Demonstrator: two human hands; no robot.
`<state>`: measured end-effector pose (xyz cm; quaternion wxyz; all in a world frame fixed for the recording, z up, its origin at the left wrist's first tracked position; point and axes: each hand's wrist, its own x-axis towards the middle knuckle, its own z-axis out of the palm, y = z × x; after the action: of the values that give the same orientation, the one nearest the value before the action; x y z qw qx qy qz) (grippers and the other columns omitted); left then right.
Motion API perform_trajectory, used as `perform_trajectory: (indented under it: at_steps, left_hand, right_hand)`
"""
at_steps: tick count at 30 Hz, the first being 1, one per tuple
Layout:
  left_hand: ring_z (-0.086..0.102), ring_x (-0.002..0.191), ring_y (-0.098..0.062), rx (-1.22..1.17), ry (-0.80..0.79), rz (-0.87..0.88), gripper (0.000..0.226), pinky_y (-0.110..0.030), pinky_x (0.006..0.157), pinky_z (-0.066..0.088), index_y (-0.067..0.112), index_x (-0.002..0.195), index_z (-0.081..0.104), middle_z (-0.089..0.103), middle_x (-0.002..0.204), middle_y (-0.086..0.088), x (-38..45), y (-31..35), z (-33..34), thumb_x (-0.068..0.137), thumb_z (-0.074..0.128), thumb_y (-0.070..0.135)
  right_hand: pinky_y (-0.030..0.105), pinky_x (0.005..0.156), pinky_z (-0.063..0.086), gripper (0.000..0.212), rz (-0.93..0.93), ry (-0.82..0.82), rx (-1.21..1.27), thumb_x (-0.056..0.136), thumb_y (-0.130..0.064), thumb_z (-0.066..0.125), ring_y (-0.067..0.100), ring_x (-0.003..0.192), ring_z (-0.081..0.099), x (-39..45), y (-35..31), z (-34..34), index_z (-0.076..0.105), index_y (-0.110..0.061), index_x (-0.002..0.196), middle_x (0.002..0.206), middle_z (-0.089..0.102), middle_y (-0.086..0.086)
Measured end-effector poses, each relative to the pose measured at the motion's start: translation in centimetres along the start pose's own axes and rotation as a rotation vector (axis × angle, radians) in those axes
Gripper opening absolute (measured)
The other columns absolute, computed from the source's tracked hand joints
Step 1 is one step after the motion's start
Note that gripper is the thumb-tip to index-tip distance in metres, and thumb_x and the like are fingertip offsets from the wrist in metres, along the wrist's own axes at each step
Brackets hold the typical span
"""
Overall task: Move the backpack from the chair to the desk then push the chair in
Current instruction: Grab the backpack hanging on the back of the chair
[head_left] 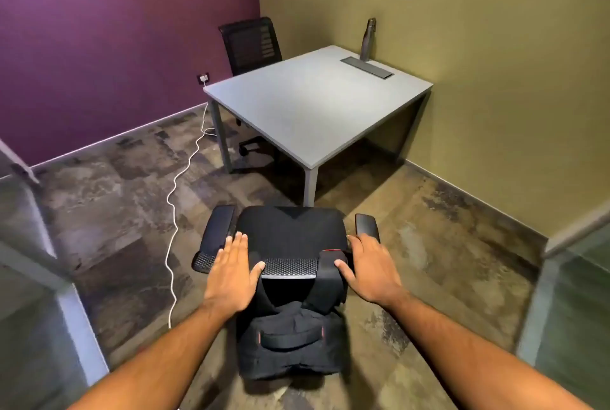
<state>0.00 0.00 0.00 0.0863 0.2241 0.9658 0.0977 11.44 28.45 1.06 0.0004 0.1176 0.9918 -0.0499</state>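
Backpack (290, 340) hangs by straps off near side of chair (290, 234) backrest. Left hand (231, 274) and right hand (373, 271) flat on backrest top, grip wide, holding nothing. Tabletop (307, 106) far beyond chair.

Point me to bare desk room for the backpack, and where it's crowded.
Most of the desk top is bare: the whole near half up to the front corner and the left edge. The only clutter sits by the far wall edge: the grey cable tray and the metal bottle. The backpack hangs on the chair back between both hands.
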Motion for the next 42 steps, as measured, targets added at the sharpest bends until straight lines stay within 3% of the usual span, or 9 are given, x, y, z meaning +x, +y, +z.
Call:
perform_trajectory:
  at_steps: [6,9,12,17,25,29,35,38,42]
  left_hand:
    - [0.02,0.156,-0.031,0.022,0.046,-0.097,0.066,-0.043,0.127,0.017,0.006,0.159,0.023,0.028,0.166,-0.016,0.0,0.9,1.6,0.108,0.032,0.047]
    - [0.031,0.151,-0.035,0.083,0.021,-0.095,0.071,-0.045,0.125,0.022,0.008,0.155,0.036,0.038,0.16,-0.019,-0.2,1.1,1.6,0.103,0.016,0.053]
    - [0.042,0.141,-0.04,0.105,0.005,-0.074,0.081,-0.049,0.123,0.027,0.014,0.151,0.046,0.046,0.151,-0.023,-0.4,1.1,1.6,0.095,0.006,0.056]
    - [0.044,0.134,-0.038,0.159,-0.027,-0.042,0.052,-0.044,0.118,0.033,0.027,0.154,0.042,0.046,0.148,-0.018,0.2,0.9,1.6,0.107,0.031,0.048]
    - [0.033,0.149,-0.031,0.162,-0.164,0.15,0.083,-0.038,0.124,0.024,0.023,0.149,0.049,0.047,0.154,-0.011,2.1,-0.2,0.6,0.089,0.005,0.061]
    - [0.045,0.14,-0.027,0.156,-0.135,0.194,0.083,-0.036,0.12,0.029,0.021,0.142,0.056,0.056,0.147,-0.007,2.6,-0.5,0.7,0.088,0.007,0.06]
    - [0.059,0.125,-0.026,0.102,-0.065,0.118,0.062,-0.037,0.111,0.043,0.012,0.131,0.063,0.067,0.131,-0.008,2.5,-0.5,1.8,0.092,0.029,0.046]
    - [0.063,0.116,-0.026,0.095,-0.041,0.103,0.059,-0.04,0.103,0.049,0.01,0.12,0.067,0.071,0.121,-0.008,2.3,-0.6,2.0,0.09,0.03,0.044]
    - [0.067,0.104,-0.028,0.101,-0.03,0.124,0.062,-0.04,0.093,0.055,0.01,0.107,0.071,0.074,0.107,-0.009,1.8,-0.9,2.4,0.086,0.025,0.045]
  right_hand:
    - [0.043,0.104,0.048,0.052,0.002,-0.012,0.118,0.109,-0.05,0.044,0.031,0.117,0.061,-0.1,0.7,2.4,0.063,-0.011,0.138,0.125,0.065,0.008]
    - [0.044,0.102,0.047,0.052,0.032,0.001,0.093,0.109,-0.052,0.042,0.031,0.109,0.063,0.2,0.5,3.2,0.071,-0.012,0.123,0.114,0.069,0.01]
    - [0.046,0.108,0.043,0.063,0.13,-0.038,0.095,0.106,-0.062,0.038,0.03,0.111,0.065,0.8,-0.1,3.5,0.075,-0.012,0.112,0.111,0.073,0.009]
    - [0.051,0.124,0.029,0.079,0.214,-0.136,0.139,0.1,-0.079,0.031,0.026,0.131,0.057,1.6,-0.4,3.9,0.074,-0.017,0.125,0.13,0.069,0.005]
    - [0.06,0.126,0.02,0.107,0.386,-0.229,0.205,0.08,-0.1,0.026,0.026,0.137,0.052,3.1,-1.3,4.0,0.074,-0.018,0.129,0.138,0.066,0.004]
    - [0.059,0.125,0.02,0.116,0.46,-0.229,0.197,0.067,-0.106,0.025,0.026,0.134,0.057,3.8,-1.9,4.2,0.079,-0.019,0.118,0.132,0.07,0.004]
    - [0.047,0.109,0.039,0.089,0.538,-0.168,0.274,0.056,-0.102,0.043,0.023,0.108,0.069,4.2,-2.2,4.6,0.077,-0.024,0.08,0.1,0.079,-0.004]
    - [0.044,0.106,0.041,0.067,0.57,-0.149,0.342,0.06,-0.098,0.053,0.022,0.108,0.069,3.6,-2.2,4.5,0.064,-0.032,0.066,0.1,0.078,-0.006]
    - [0.043,0.103,0.05,0.059,0.594,-0.178,0.409,0.076,-0.087,0.062,0.026,0.106,0.071,3.4,-2.2,4.0,0.074,-0.029,0.081,0.1,0.079,-0.003]
